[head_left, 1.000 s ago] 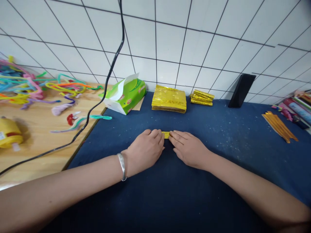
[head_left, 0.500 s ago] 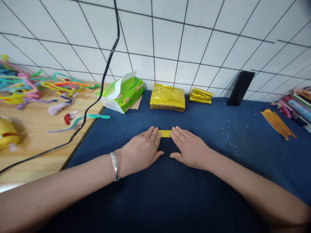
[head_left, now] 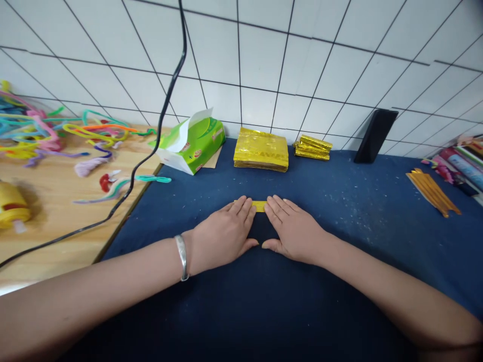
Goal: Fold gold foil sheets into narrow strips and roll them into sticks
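A narrow strip of gold foil paper (head_left: 259,206) lies crosswise on the dark blue cloth, its middle showing between my hands. My left hand (head_left: 228,230) rests flat over the strip's left part, fingers stretched out, with a silver bracelet (head_left: 181,257) at the wrist. On the right part, my right hand (head_left: 294,229) presses down with straight fingers. Both thumbs point inward below the strip, their tips close together. Behind it sits a stack of gold foil paper (head_left: 261,149), and to its right a few folded gold strips (head_left: 313,147).
A green tissue pack (head_left: 199,146) stands at the wall. A black phone (head_left: 375,136) leans farther right, near folded orange-gold strips (head_left: 433,192). Colourful pipe cleaners (head_left: 98,131) and a yellow bottle (head_left: 13,206) lie on the wooden table. A black cable (head_left: 168,100) hangs across the left side.
My left hand has slid slightly right along the strip, narrowing the gap between the hands. A bit of the strip's left end now shows past its fingers. My right hand stays nearly still.
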Tool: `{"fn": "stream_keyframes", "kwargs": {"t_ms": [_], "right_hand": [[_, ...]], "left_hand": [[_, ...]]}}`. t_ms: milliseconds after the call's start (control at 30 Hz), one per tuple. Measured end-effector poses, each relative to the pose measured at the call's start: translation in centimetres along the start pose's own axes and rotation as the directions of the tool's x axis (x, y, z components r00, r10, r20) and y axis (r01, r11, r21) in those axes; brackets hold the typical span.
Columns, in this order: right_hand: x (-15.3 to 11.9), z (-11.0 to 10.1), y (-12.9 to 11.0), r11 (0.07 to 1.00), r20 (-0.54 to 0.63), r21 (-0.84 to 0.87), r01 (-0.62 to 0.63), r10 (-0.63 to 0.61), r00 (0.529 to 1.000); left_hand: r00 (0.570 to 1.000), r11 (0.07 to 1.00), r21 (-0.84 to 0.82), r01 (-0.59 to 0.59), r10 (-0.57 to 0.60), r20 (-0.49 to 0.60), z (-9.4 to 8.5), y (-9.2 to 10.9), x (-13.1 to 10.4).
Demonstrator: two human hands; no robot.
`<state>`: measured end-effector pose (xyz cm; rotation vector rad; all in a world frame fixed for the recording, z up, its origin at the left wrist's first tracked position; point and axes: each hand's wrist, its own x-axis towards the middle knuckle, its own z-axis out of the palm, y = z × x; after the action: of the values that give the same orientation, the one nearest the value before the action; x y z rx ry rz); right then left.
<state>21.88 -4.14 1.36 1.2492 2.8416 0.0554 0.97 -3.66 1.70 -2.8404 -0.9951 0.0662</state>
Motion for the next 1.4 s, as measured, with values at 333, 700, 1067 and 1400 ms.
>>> {"fn": "stream_keyframes", "kwargs": {"t_ms": [333,700,1067,1400], "right_hand": [[-0.5,-1.0,-0.4,0.98,0.034,-0.161,-0.119,0.126,0.991],[0.5,0.6,-0.7,0.997,-0.059,0.01,-0.076,0.076,0.995],[0.2,0.8,1.5,1.0,-0.121,-0.008,-0.001,0.0,0.993],[0.6,1.3,4.1,0.985,-0.301,0.155,-0.07,0.115,0.947]], "left_hand": [[0.995,0.983,0.157,0.095,-0.095,-0.007,-0.8,0.9,-0.5],[0.998,0.999,0.03,0.015,-0.013,-0.064,0.5,0.6,0.8],[0.996,1.0,0.0,0.005,-0.005,-0.091,0.0,-0.8,0.2],[0.981,0.923,-0.386,-0.014,-0.062,-0.184,0.8,-6.2,2.0]]}}
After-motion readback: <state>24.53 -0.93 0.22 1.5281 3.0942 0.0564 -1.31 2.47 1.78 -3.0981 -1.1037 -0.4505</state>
